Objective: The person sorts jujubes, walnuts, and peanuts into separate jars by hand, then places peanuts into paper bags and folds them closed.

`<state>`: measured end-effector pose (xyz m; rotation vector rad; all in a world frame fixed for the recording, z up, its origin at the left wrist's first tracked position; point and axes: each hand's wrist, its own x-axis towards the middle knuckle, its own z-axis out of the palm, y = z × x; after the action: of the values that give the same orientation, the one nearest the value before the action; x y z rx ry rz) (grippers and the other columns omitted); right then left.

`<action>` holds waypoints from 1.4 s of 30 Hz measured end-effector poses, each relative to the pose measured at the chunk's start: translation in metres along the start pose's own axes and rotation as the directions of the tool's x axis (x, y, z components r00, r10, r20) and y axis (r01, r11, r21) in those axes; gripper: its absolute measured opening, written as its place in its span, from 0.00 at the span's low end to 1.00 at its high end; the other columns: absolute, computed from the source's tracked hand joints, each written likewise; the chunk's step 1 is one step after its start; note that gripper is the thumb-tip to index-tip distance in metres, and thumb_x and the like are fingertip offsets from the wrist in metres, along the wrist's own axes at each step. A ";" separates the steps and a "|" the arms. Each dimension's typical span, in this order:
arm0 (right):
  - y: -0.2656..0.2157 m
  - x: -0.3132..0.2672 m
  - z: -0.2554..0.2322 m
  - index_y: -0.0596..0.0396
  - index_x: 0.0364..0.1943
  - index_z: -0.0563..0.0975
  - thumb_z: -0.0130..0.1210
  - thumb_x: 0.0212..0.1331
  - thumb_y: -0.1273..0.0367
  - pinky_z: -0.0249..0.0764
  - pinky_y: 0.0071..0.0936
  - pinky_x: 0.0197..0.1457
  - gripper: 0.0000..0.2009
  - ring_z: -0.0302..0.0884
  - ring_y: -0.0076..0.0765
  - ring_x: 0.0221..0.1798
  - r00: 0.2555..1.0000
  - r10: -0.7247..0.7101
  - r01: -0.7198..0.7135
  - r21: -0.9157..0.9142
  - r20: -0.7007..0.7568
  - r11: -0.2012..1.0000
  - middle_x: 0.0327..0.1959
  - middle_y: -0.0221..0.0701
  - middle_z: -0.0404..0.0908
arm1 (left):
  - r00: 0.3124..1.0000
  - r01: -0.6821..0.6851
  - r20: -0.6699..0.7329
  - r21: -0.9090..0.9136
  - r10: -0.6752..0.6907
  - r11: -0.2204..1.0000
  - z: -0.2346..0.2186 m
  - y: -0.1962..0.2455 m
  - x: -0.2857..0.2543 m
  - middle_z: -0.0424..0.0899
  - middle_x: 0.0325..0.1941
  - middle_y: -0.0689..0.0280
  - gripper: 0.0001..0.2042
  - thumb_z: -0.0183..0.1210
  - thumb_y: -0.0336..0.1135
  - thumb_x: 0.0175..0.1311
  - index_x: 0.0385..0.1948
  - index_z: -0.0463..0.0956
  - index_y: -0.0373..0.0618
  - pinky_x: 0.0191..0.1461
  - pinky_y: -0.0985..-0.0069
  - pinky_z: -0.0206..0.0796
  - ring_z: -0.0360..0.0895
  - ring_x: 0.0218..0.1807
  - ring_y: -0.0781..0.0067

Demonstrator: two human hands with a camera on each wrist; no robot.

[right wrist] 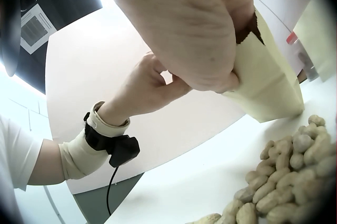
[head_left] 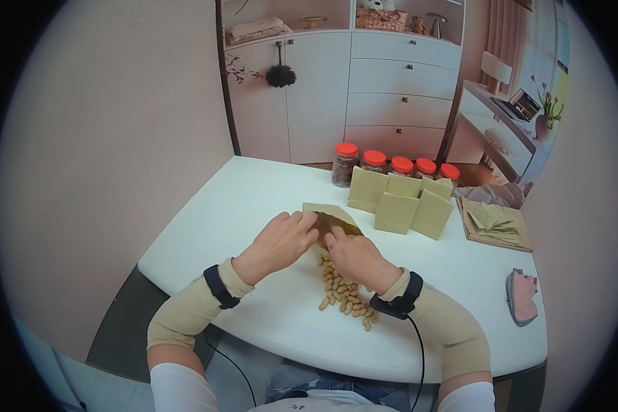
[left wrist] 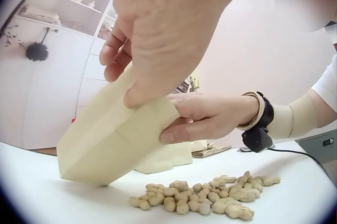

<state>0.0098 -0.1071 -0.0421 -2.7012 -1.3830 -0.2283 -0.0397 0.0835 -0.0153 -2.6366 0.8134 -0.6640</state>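
Note:
A pale yellow-green paper bag (left wrist: 116, 129) is tilted on the white table (head_left: 240, 192), its lower edge on the tabletop and its dark open mouth turned toward me. My left hand (head_left: 281, 240) pinches the bag's rim, the thumb on the outside. At the other side of the mouth, my right hand (head_left: 357, 257) holds the rim, with its thumb outside; its other fingers are partly hidden by the bag in the left wrist view. Just in front of the bag lies a loose pile of unshelled peanuts (head_left: 343, 292), partly under my right hand in the head view. The bag's inside is too dark to make out.
Several similar paper bags (head_left: 396, 213) stand upright behind the right hand. Several jars with red lids (head_left: 346, 166) line the back edge. Flattened bags (head_left: 494, 223) are stacked at the right, near a pink and grey cloth item (head_left: 523, 296). A cable (head_left: 422, 350) hangs from the right wrist.

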 end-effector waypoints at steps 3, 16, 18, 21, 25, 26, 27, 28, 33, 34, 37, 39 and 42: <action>0.008 -0.004 0.007 0.62 0.42 0.71 0.54 0.54 0.73 0.77 0.39 0.39 0.12 0.80 0.46 0.36 1.000 -0.011 0.011 -0.026 0.022 1.000 0.42 0.44 0.75 | 0.999 -0.031 0.007 -0.028 0.031 0.999 -0.001 0.003 -0.002 0.74 0.46 0.64 0.02 0.56 0.30 0.53 0.27 0.73 0.45 0.43 0.72 0.66 0.72 0.42 0.69; 0.047 -0.087 -0.024 0.55 0.56 0.71 0.62 0.53 0.61 0.72 0.37 0.56 0.26 0.73 0.47 0.54 0.981 -0.006 0.052 0.236 -0.192 0.970 0.54 0.40 0.75 | 0.990 0.020 -0.137 -0.144 -0.040 0.989 0.007 0.007 0.004 0.73 0.58 0.55 0.03 0.55 0.26 0.50 0.25 0.74 0.39 0.47 0.69 0.67 0.73 0.46 0.63; 0.054 -0.106 -0.015 0.56 0.59 0.69 0.65 0.49 0.57 0.71 0.38 0.58 0.33 0.71 0.50 0.57 0.999 0.044 -0.039 0.190 -0.024 0.981 0.56 0.43 0.73 | 0.991 0.037 -0.123 -0.134 -0.054 0.990 0.008 0.008 0.008 0.73 0.57 0.55 0.02 0.55 0.25 0.49 0.25 0.74 0.39 0.47 0.69 0.68 0.74 0.46 0.63; 0.052 -0.119 -0.001 0.60 0.67 0.60 0.71 0.38 0.48 0.70 0.43 0.60 0.51 0.65 0.55 0.62 0.957 0.105 -0.146 0.137 0.269 0.980 0.62 0.49 0.64 | 0.988 0.067 -0.131 -0.119 -0.083 0.991 0.009 0.011 0.017 0.75 0.56 0.56 0.02 0.55 0.23 0.48 0.24 0.74 0.39 0.46 0.69 0.68 0.74 0.43 0.64; 0.034 -0.113 0.002 0.57 0.70 0.55 0.69 0.40 0.47 0.72 0.42 0.58 0.53 0.67 0.56 0.59 0.906 0.118 -0.238 0.258 0.407 0.936 0.64 0.47 0.60 | 0.986 0.125 -0.090 -0.155 -0.140 0.980 0.004 0.016 0.031 0.76 0.55 0.56 0.01 0.56 0.23 0.49 0.23 0.73 0.39 0.44 0.69 0.68 0.75 0.41 0.64; 0.030 -0.109 0.002 0.57 0.70 0.56 0.69 0.41 0.48 0.73 0.40 0.57 0.52 0.70 0.54 0.57 0.901 0.143 -0.278 0.292 0.409 0.915 0.61 0.47 0.62 | 0.985 0.146 -0.066 -0.161 -0.159 0.976 0.003 0.018 0.035 0.76 0.55 0.56 0.01 0.56 0.23 0.50 0.23 0.73 0.39 0.43 0.68 0.68 0.75 0.40 0.63; 0.028 -0.106 0.003 0.57 0.69 0.56 0.68 0.42 0.49 0.74 0.39 0.55 0.50 0.72 0.53 0.55 0.896 0.169 -0.317 0.324 0.411 0.891 0.58 0.46 0.64 | 0.986 0.139 -0.065 -0.168 -0.151 0.976 0.003 0.019 0.038 0.76 0.55 0.56 0.01 0.56 0.23 0.50 0.23 0.73 0.39 0.43 0.68 0.68 0.75 0.40 0.63; 0.028 -0.103 0.004 0.57 0.69 0.56 0.68 0.42 0.49 0.74 0.39 0.55 0.50 0.72 0.53 0.55 0.893 0.176 -0.326 0.325 0.415 0.888 0.58 0.46 0.64 | 0.984 0.149 -0.068 -0.182 -0.164 0.972 0.003 0.020 0.041 0.76 0.55 0.56 0.01 0.56 0.23 0.50 0.23 0.73 0.39 0.42 0.68 0.69 0.75 0.39 0.63; 0.039 -0.093 0.025 0.50 0.67 0.64 0.66 0.48 0.55 0.74 0.35 0.52 0.39 0.75 0.46 0.47 0.926 0.194 -0.324 0.421 0.323 0.847 0.52 0.43 0.65 | 0.981 0.146 -0.095 -0.233 -0.172 0.961 0.007 0.022 0.048 0.76 0.55 0.57 0.01 0.56 0.23 0.51 0.25 0.74 0.38 0.41 0.66 0.71 0.75 0.38 0.62; 0.041 -0.092 0.029 0.50 0.67 0.64 0.66 0.48 0.55 0.74 0.35 0.52 0.39 0.75 0.46 0.47 0.924 0.199 -0.329 0.418 0.325 0.846 0.52 0.43 0.65 | 0.979 0.152 -0.094 -0.243 -0.179 0.958 0.008 0.022 0.048 0.76 0.55 0.57 0.01 0.57 0.23 0.51 0.25 0.74 0.38 0.41 0.66 0.71 0.75 0.38 0.62; 0.044 -0.088 0.033 0.49 0.61 0.70 0.64 0.52 0.58 0.74 0.33 0.51 0.31 0.75 0.42 0.45 0.940 0.192 -0.316 0.503 0.282 0.805 0.49 0.41 0.66 | 0.977 0.156 -0.096 -0.273 -0.188 0.949 0.008 0.023 0.048 0.76 0.56 0.58 0.02 0.57 0.24 0.52 0.25 0.74 0.39 0.42 0.66 0.71 0.75 0.39 0.61; 0.044 -0.085 0.034 0.52 0.54 0.75 0.62 0.53 0.62 0.74 0.30 0.50 0.23 0.74 0.40 0.43 0.946 0.197 -0.309 0.538 0.257 0.784 0.47 0.39 0.67 | 0.977 0.157 -0.096 -0.292 -0.192 0.943 0.010 0.023 0.047 0.76 0.56 0.58 0.02 0.58 0.25 0.52 0.26 0.74 0.39 0.42 0.66 0.71 0.75 0.39 0.61; 0.045 -0.080 0.038 0.55 0.48 0.76 0.59 0.51 0.66 0.75 0.35 0.50 0.18 0.76 0.46 0.44 0.952 0.195 -0.296 0.539 0.237 0.788 0.46 0.41 0.68 | 0.975 0.164 -0.095 -0.304 -0.201 0.938 0.013 0.022 0.044 0.75 0.57 0.58 0.03 0.58 0.26 0.53 0.26 0.74 0.39 0.42 0.66 0.71 0.75 0.40 0.62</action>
<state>0.0035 -0.1906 -0.0949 -2.3727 -0.9060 0.3918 -0.0107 0.0420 -0.0203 -2.9951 0.7575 -0.8202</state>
